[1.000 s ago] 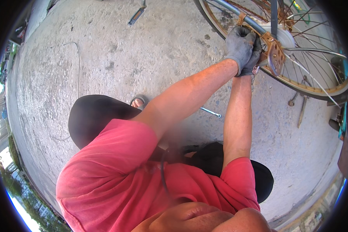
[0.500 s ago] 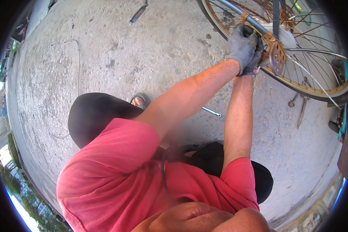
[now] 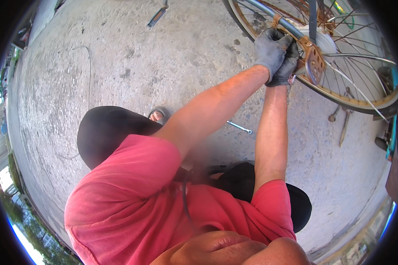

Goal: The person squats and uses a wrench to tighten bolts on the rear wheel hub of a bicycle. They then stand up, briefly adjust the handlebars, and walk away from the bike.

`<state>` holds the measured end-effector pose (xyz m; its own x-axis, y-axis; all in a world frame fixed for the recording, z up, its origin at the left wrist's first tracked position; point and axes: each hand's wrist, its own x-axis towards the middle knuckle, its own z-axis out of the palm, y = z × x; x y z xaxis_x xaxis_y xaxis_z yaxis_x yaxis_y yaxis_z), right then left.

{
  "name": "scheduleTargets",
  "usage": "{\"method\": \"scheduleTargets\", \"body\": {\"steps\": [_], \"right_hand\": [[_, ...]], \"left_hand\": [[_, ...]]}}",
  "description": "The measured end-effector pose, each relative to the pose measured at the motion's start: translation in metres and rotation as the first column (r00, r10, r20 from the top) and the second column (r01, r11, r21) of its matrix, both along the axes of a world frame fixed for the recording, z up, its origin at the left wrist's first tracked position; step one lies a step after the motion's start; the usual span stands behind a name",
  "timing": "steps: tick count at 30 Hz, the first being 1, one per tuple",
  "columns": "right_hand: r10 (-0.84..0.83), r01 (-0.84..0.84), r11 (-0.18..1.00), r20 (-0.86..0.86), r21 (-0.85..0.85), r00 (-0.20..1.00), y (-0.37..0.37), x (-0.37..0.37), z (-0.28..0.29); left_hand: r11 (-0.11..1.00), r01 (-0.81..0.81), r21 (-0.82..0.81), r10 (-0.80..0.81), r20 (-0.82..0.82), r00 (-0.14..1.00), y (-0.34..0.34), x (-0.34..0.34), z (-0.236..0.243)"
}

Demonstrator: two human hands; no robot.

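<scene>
Both my hands wear grey gloves and are close together at the wheel end of a bicycle [image 3: 262, 9], beside its blue-grey frame tube. My left hand [image 3: 270, 52] has its fingers curled in against a rusty part under the tube. Just to its right, partly behind it, my right hand [image 3: 287, 68] is closed too, next to a rusty perforated bracket [image 3: 314, 66]. Whatever the fingers pinch is hidden by the gloves. The spoked wheel [image 3: 356, 103], with a tan rim and dark tyre, extends behind the bracket.
A shiny wrench [image 3: 239, 127] lies on the concrete floor between my forearms. Another flat tool [image 3: 156, 17] is at the far edge. Rusty tools [image 3: 345, 128] lie below the wheel at right. A thin cable [image 3: 90, 75] curves over the floor at left.
Both hands have shifted slightly left, the left hand most. Its fingers remain curled by the rusty part, and more of the right glove shows.
</scene>
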<state>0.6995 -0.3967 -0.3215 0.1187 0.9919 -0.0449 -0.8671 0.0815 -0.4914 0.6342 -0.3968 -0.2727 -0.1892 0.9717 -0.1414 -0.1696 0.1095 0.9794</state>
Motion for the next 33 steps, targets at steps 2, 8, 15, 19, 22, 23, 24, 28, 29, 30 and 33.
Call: {"method": "scheduleTargets", "body": {"steps": [2,8,15,19,22,23,24,28,29,30,33], "right_hand": [[0.035,-0.035,0.999,-0.004,0.029,0.999,0.003,0.003,-0.003],[0.021,-0.022,1.000,-0.097,-0.012,0.995,0.004,0.008,-0.009],[0.138,-0.135,0.989,-0.047,0.056,0.989,0.004,0.014,-0.011],[0.114,-0.112,0.992,-0.043,0.051,0.992,0.004,0.011,-0.007],[0.032,-0.032,0.999,-0.011,0.012,0.999,0.005,0.008,-0.011],[0.024,-0.024,1.000,-0.008,0.013,1.000,0.004,0.007,-0.009],[0.010,-0.010,1.000,0.003,0.009,1.000,0.004,0.006,-0.010],[-0.028,0.028,1.000,0.018,-0.005,0.999,0.009,0.012,-0.020],[-0.014,0.014,1.000,0.000,-0.007,1.000,0.007,0.010,-0.017],[0.005,-0.005,1.000,-0.027,-0.008,1.000,0.004,0.009,-0.015],[0.098,-0.096,0.995,-0.087,0.022,0.991,-0.003,0.009,-0.003]], "left_hand": [[1.000,0.012,-0.012,-0.012,-0.023,1.000,-0.001,-0.001,0.004],[1.000,0.004,0.024,-0.003,-0.041,0.999,0.000,0.002,0.004],[0.997,0.007,0.074,-0.001,-0.085,0.996,-0.001,0.001,0.001],[1.000,-0.005,0.024,0.004,0.025,1.000,0.001,0.002,0.001],[1.000,-0.012,0.026,0.011,0.029,1.000,0.002,0.004,-0.001],[1.000,-0.005,0.009,0.005,0.026,1.000,0.002,0.003,0.000],[1.000,0.002,-0.009,-0.002,0.023,1.000,0.002,0.001,0.001],[1.000,0.015,0.004,-0.015,-0.027,1.000,0.001,0.001,0.005],[1.000,0.015,0.005,-0.014,-0.047,0.999,0.001,0.001,0.005],[1.000,0.015,0.005,-0.014,-0.067,0.998,0.001,0.000,0.005],[0.999,-0.003,0.044,0.006,-0.061,0.998,0.004,0.004,-0.003]]}}
